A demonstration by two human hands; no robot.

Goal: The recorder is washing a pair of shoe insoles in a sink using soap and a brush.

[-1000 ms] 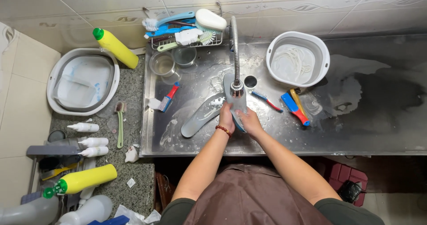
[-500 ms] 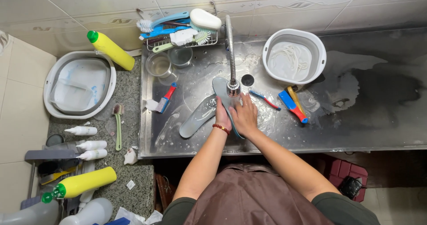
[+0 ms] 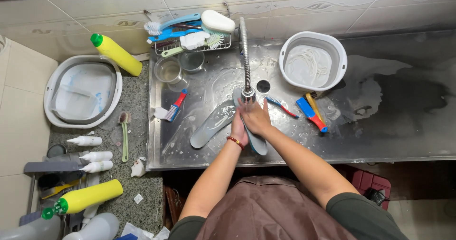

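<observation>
I see both hands meeting at the centre of the steel sink (image 3: 380,135), right under the spout of the flexible spring tap (image 3: 245,59). My left hand (image 3: 239,126), with a red bead bracelet (image 3: 234,141) at the wrist, cups a grey shoe insole (image 3: 254,138) from its 9 o'clock side, fingers curled loosely along the edge. My right hand (image 3: 256,117) lies on top of that insole, palm down, fingers bent and pointing toward 10 o'clock at the tap head; it presses on the insole rather than wrapping it. How tightly either hand is closed I cannot tell, since they overlap. The insole's free end pokes out toward 5 o'clock below the hands.

A second grey insole (image 3: 211,125) lies flat on the wet sink floor at 9 o'clock of the hands, close by but apart from them. At 2 o'clock, just beside the right hand, lies a blue and red toothbrush (image 3: 281,105), and further toward 3 o'clock a blue scrub brush with a red handle (image 3: 311,114). The drain hole (image 3: 263,86) sits at 1 o'clock, near the tap head. A white collapsible basin (image 3: 312,60) holding white laces stands at 2 o'clock, well apart. At 10 o'clock are a small red and blue brush (image 3: 175,105) and two clear glass cups (image 3: 168,70). On the granite counter at far 9 o'clock sits another white basin (image 3: 81,90), with a yellow bottle (image 3: 115,54) above it.
</observation>
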